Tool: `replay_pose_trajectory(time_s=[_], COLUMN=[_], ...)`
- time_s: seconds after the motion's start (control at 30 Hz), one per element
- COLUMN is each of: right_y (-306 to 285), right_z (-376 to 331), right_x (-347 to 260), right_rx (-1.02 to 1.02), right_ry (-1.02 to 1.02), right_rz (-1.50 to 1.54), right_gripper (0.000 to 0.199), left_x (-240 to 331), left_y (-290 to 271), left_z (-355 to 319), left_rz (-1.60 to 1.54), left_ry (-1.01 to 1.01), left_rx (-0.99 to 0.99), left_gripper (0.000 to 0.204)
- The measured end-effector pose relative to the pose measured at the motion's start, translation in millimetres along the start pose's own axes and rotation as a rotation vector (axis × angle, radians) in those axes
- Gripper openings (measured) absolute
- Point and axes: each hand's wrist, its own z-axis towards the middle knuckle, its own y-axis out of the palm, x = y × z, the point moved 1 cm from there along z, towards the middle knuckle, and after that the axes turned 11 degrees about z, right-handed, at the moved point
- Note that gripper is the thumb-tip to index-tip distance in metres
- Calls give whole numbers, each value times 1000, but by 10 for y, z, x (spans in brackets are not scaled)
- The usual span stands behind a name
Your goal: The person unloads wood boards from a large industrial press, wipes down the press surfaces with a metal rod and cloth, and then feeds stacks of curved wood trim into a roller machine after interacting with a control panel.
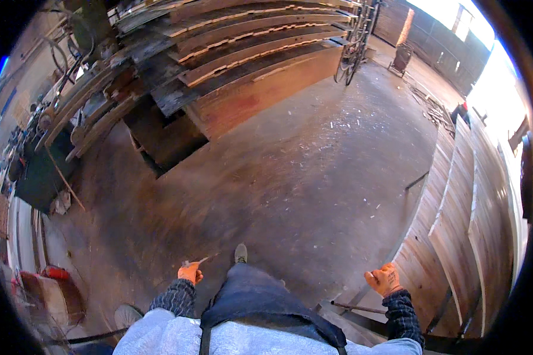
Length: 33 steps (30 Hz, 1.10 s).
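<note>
My left hand (189, 273), in an orange glove, is closed around a slim tool with a thin pale tip (204, 259). Its exact kind is too small to tell. The tool points to the right, above the floor near my shoe (240, 253). My right hand (385, 280), also orange-gloved, is curled into a fist beside the near left edge of a wooden panel (423, 251). Whether those fingers hold anything is hidden. More long wooden panels (453, 236) lean side by side to the right, on dark metal supports.
A large rack stacked with boards (266, 89) stands at the far left. An open box-like base (166, 139) juts from it onto the floor. Pale scraps (337, 125) are scattered farther off. A bench with clutter (47, 165) and a red-and-tan object (56, 296) are at left.
</note>
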Motion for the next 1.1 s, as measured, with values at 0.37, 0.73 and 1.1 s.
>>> replay_pose_trajectory(time_s=[0.37, 0.73, 1.1], right_y=[-151, 409, 1365], right_z=[27, 1876, 4741], right_x=[-10, -92, 220], right_rx=[-156, -55, 71], right_ry=[182, 295, 505], right_rz=[12, 461, 1645], right_gripper=[39, 45, 55], left_x=[356, 1960, 4367], left_y=[894, 2082, 2876], left_z=[-295, -512, -960], left_rz=[62, 100, -56], left_ry=[212, 580, 826], left_rx=[25, -325, -580], left_gripper=[17, 12, 13])
